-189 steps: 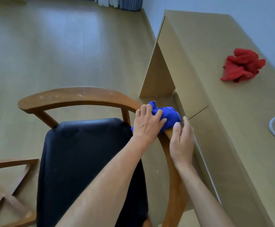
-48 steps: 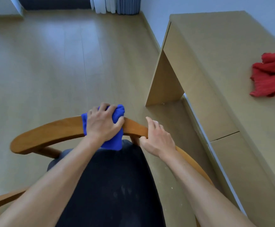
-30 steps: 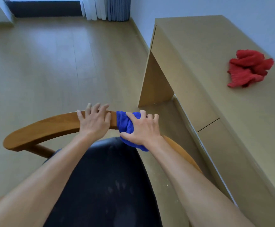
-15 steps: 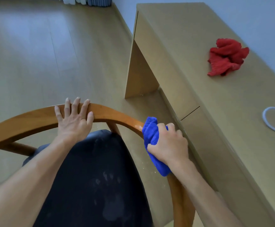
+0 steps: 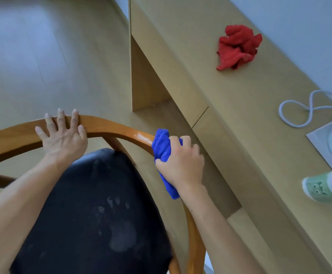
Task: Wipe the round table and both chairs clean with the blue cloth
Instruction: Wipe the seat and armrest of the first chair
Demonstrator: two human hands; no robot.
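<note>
Currently, left to right:
Left hand [image 5: 63, 138]: flat on top of curved wooden rail [image 5: 109, 129] of chair, fingers straight and spread, tips over far edge, gripping nothing
Chair seat [image 5: 94, 214]: black, below rail, pale smudges and a handprint-like mark on surface
Blue cloth [image 5: 162, 149]: bunched around right-hand bend of rail, lower end hanging beneath the hand
Right hand [image 5: 183, 163]: fingers curled round blue cloth, pressing it against rail
Desk [image 5: 240, 99]: light wood, just beside chair
Red cloth [image 5: 237, 47]: crumpled on desk top, well apart from chair
White cable [image 5: 307, 111]: looped on desk, far right
Green cup [image 5: 325, 187]: at right edge, partly cut off
</note>
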